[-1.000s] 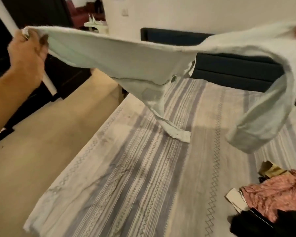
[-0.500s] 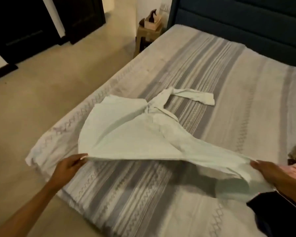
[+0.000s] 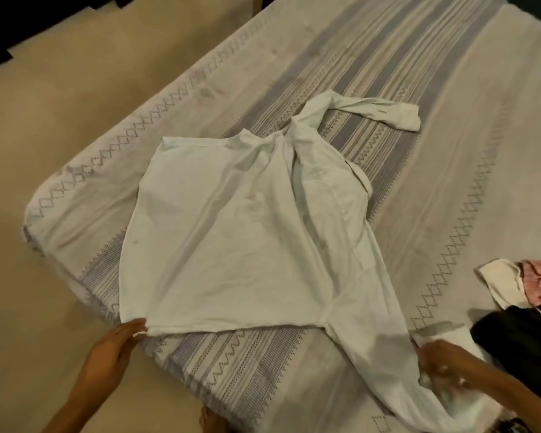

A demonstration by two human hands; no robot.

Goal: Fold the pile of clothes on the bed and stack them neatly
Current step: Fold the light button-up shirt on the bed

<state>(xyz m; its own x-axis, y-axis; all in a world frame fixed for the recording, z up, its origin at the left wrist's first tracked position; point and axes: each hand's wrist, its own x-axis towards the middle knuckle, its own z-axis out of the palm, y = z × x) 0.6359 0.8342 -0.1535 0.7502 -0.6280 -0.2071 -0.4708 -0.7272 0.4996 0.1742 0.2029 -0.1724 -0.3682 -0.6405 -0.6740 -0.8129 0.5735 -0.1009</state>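
Shirt (image 3: 247, 239), pale white, lies spread on the striped bed (image 3: 450, 151), one sleeve twisted toward the far side. Left hand (image 3: 113, 354) reaches in palm-up and pinches the near hem corner. Right hand (image 3: 444, 367) grips the near sleeve, fingers curled, blurred. Pile of clothes (image 3: 531, 310) sits at right. Half a second earlier the shirt's near edge was held up off the bed; now it rests flat.

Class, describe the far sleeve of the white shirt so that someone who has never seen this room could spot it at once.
Start at the striped bedspread that covers the bed. The white shirt lies spread near its near corner. Its far sleeve runs off the shirt's top toward the right, ending in a cuff; unlike the near sleeve, no hand touches it.
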